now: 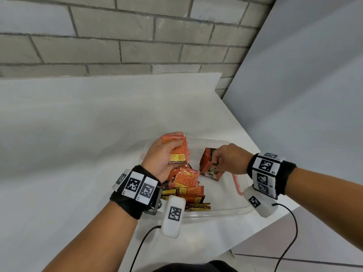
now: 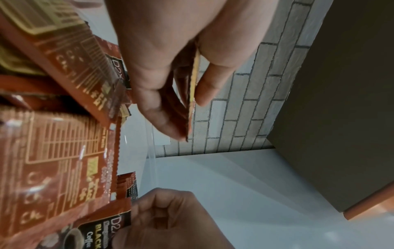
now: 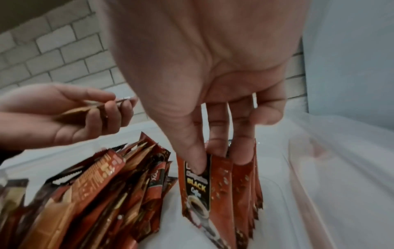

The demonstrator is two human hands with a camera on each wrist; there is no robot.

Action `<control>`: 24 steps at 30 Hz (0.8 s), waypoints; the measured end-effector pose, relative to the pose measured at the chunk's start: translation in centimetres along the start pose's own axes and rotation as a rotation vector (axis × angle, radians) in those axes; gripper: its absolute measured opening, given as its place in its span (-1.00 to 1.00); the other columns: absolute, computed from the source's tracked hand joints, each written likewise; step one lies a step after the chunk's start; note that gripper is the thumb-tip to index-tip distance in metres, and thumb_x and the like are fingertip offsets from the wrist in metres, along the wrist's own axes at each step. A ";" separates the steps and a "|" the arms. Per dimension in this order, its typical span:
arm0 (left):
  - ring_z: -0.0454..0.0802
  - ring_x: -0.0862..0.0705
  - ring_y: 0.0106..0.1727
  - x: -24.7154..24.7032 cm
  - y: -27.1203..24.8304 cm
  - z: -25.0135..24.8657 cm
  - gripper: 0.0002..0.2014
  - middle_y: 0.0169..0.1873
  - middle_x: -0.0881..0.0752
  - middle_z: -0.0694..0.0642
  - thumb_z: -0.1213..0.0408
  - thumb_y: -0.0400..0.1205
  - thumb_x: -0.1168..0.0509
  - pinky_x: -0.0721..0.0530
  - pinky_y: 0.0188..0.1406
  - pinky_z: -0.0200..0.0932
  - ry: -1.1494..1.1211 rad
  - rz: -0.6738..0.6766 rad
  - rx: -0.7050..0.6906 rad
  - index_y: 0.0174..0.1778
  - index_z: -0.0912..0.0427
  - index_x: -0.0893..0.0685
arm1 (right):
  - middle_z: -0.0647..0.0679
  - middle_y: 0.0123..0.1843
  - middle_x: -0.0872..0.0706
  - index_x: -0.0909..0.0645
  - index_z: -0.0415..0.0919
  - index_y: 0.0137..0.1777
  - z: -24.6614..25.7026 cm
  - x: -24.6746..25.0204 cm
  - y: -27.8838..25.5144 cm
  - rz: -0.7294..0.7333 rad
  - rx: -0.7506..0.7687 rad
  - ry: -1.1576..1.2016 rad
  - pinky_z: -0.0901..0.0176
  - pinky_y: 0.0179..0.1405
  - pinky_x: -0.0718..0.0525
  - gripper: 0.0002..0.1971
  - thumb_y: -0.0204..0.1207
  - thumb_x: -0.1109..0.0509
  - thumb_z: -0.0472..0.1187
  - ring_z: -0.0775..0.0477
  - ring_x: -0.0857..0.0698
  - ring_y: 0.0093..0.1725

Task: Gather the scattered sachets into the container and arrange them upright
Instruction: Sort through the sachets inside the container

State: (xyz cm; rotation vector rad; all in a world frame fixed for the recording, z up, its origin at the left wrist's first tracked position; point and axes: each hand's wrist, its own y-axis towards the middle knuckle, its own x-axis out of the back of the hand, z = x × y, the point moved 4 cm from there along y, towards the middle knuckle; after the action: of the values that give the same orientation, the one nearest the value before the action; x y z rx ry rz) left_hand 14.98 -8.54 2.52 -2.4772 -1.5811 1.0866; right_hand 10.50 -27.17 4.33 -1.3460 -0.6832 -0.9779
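A clear plastic container (image 1: 216,210) sits on the white counter. My left hand (image 1: 167,154) hovers over its far left corner and grips a few orange coffee sachets (image 1: 179,150), seen edge-on between thumb and fingers (image 2: 192,87). My right hand (image 1: 225,160) reaches into the container and pinches the top of an upright row of sachets (image 1: 211,166); thumb and fingers clamp the front "Black Coffee" sachet (image 3: 198,188) and those behind it. A loose heap of sachets (image 1: 186,189) lies in the container's left half (image 3: 102,193).
The counter's right edge (image 1: 275,218) runs close beside the container. A brick wall (image 1: 137,40) stands behind, a grey panel (image 1: 304,95) to the right. Cables (image 1: 290,222) hang from both wrist cameras. Bare counter (image 1: 68,134) spreads left.
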 end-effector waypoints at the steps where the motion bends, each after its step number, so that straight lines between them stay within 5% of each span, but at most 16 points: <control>1: 0.08 -0.76 -0.24 0.0 0.0 0.0 -0.82 -0.20 -0.73 0.17 0.42 0.65 -0.25 -0.74 -0.19 0.00 -0.003 -0.001 0.000 0.11 0.14 -0.67 | 0.10 -0.21 -0.59 -0.66 -0.13 -0.04 0.0 -0.1 0.2 0.012 -0.003 -0.035 0.30 -0.25 -0.50 -0.90 0.51 -0.36 -0.30 0.04 -0.58 -0.15; 9: 0.07 -0.78 -0.28 0.3 -0.1 -0.2 -0.81 -0.16 -0.73 0.19 0.43 0.65 -0.24 -0.74 -0.24 -0.02 0.003 -0.014 -0.003 0.09 0.14 -0.68 | -0.12 -0.08 -0.72 -0.63 -0.24 -0.05 1.0 -0.8 0.9 0.072 -0.005 -0.301 0.13 -0.25 -0.57 -0.87 0.46 -0.29 -0.34 -0.13 -0.64 -0.14; 17: 0.07 -0.77 -0.29 0.3 -0.2 -0.3 -0.81 -0.18 -0.73 0.18 0.44 0.65 -0.25 -0.74 -0.22 -0.02 0.005 -0.021 0.006 0.10 0.14 -0.68 | -0.09 -0.18 -0.57 -0.46 -0.17 -0.16 1.6 -0.3 1.1 0.010 -0.002 -0.478 0.27 -0.49 -0.35 -0.92 0.51 -0.30 -0.34 -0.10 -0.54 -0.23; 24: 0.08 -0.77 -0.28 0.2 -0.3 -0.3 -0.81 -0.17 -0.73 0.20 0.43 0.65 -0.26 -0.73 -0.14 0.03 0.004 -0.022 0.011 0.11 0.15 -0.68 | -0.06 -0.16 -0.55 -0.46 -0.14 -0.11 1.8 -0.1 0.9 -0.012 -0.011 -0.473 0.15 -0.29 -0.50 -0.87 0.51 -0.39 -0.21 -0.11 -0.54 -0.20</control>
State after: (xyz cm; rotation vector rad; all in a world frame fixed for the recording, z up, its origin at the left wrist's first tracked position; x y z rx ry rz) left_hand 14.97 -8.19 2.74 -2.4481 -1.5932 1.0829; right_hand 11.49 -25.38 4.00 -1.6018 -1.0414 -0.6736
